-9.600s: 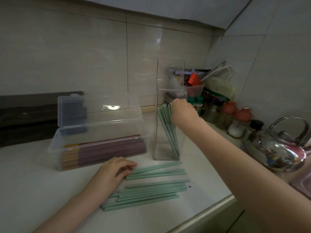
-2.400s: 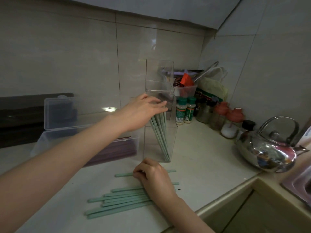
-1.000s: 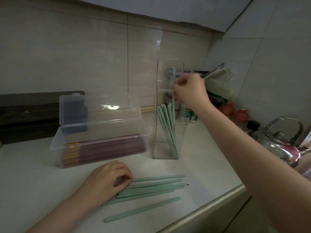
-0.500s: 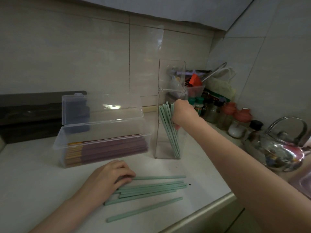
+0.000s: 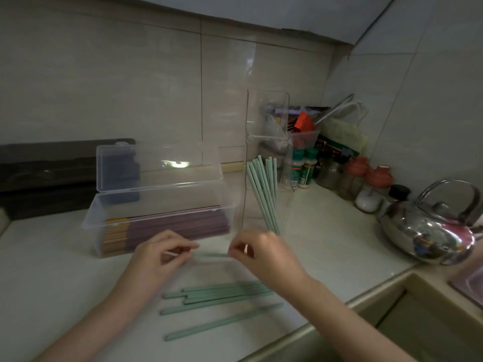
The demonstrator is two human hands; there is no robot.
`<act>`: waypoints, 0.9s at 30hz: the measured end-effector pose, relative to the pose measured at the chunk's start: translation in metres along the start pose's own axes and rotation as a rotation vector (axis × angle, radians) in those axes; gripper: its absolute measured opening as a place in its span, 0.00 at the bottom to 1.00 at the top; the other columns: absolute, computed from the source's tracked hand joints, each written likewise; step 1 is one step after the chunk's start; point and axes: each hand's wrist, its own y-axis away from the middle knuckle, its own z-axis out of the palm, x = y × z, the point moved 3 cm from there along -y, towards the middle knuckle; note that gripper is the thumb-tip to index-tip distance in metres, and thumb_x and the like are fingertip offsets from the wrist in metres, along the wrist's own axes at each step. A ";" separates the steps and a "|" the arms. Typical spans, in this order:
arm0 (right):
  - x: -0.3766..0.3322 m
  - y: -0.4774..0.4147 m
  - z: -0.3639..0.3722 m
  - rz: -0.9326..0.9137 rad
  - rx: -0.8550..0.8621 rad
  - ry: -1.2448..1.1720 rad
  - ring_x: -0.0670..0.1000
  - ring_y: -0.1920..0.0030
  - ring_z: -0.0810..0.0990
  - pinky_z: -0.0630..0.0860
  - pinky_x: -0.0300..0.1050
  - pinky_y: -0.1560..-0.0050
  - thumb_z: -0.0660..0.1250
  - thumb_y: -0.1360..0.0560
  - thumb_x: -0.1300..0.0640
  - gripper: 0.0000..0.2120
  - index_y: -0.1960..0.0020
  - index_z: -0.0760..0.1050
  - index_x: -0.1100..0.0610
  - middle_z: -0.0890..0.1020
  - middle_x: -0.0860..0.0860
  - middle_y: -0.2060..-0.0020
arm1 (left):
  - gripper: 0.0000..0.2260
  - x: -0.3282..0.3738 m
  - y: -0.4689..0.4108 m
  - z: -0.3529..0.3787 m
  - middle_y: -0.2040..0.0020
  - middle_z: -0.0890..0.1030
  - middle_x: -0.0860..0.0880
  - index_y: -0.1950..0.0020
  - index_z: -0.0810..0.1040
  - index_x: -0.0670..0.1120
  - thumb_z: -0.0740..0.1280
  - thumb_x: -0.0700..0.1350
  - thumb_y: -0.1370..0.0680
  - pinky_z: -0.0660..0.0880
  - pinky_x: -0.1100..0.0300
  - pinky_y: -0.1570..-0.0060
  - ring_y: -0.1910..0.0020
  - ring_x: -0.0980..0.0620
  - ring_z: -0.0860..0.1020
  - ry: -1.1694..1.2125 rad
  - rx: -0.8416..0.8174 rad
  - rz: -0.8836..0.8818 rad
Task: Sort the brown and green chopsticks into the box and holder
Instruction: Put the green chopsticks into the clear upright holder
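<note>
Half a second ago the right hand (image 5: 261, 253) was up at the holder; it has dropped back to the counter (image 5: 52, 283), and the left hand (image 5: 159, 257) has lifted off the pile to meet it. Nearest lies 1 stray chopstick (image 5: 224, 321) on its own, and just beyond it the loose green chopsticks (image 5: 222, 292) in a rough cluster. Above these the 2 hands share a held chopstick (image 5: 213, 255), level and clear of the counter: the left thumb and fingers pinch its left end, the right fingertips close on its right end. Whether it is 1 stick or 2 together I cannot tell. Farther back on the left stands the box (image 5: 156, 205), lid up, with the brown chopsticks (image 5: 177, 224) lying flat inside; to its right is the clear holder (image 5: 266, 121), where the sorted green chopsticks (image 5: 262, 194) lean. A kettle (image 5: 428, 233) sits at the far right. The brown lot looks finished, and this seems a hand-over of another green stick. Next the left hand should let go, and the right should tip the stick upright and lower it into the holder's open top.
</note>
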 end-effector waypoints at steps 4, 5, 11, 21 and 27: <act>0.016 0.012 0.023 -0.005 -0.065 -0.148 0.48 0.56 0.77 0.74 0.47 0.50 0.69 0.28 0.56 0.04 0.56 0.82 0.53 0.80 0.49 0.59 | 0.17 0.008 -0.004 -0.009 0.59 0.81 0.51 0.55 0.82 0.54 0.73 0.33 0.33 0.75 0.72 0.59 0.63 0.57 0.80 0.163 0.132 -0.077; 0.018 0.012 0.026 -0.012 -0.065 -0.164 0.48 0.56 0.77 0.73 0.47 0.49 0.69 0.28 0.55 0.04 0.56 0.82 0.52 0.80 0.49 0.59 | 0.16 0.010 -0.006 -0.013 0.59 0.82 0.51 0.55 0.81 0.55 0.73 0.34 0.34 0.75 0.72 0.58 0.63 0.58 0.80 0.179 0.162 -0.089; 0.012 0.011 0.031 -0.060 -0.122 -0.197 0.45 0.56 0.75 0.73 0.44 0.49 0.70 0.29 0.51 0.06 0.54 0.83 0.51 0.79 0.49 0.58 | 0.12 0.045 -0.014 -0.031 0.56 0.83 0.55 0.56 0.81 0.53 0.73 0.37 0.33 0.73 0.73 0.53 0.60 0.61 0.80 0.158 0.264 -0.035; 0.004 0.009 0.030 -0.168 -0.137 -0.024 0.49 0.53 0.75 0.68 0.41 0.54 0.66 0.26 0.55 0.07 0.51 0.82 0.54 0.78 0.50 0.55 | 0.11 0.131 -0.089 -0.055 0.55 0.82 0.56 0.51 0.80 0.51 0.72 0.39 0.30 0.75 0.69 0.52 0.56 0.60 0.81 0.142 0.325 0.223; -0.001 0.010 0.028 -0.221 -0.124 0.044 0.52 0.52 0.76 0.70 0.45 0.56 0.65 0.25 0.55 0.08 0.51 0.81 0.55 0.78 0.52 0.54 | 0.11 0.156 -0.160 -0.038 0.57 0.83 0.52 0.51 0.80 0.48 0.72 0.36 0.31 0.77 0.66 0.52 0.58 0.58 0.81 -0.077 0.046 0.267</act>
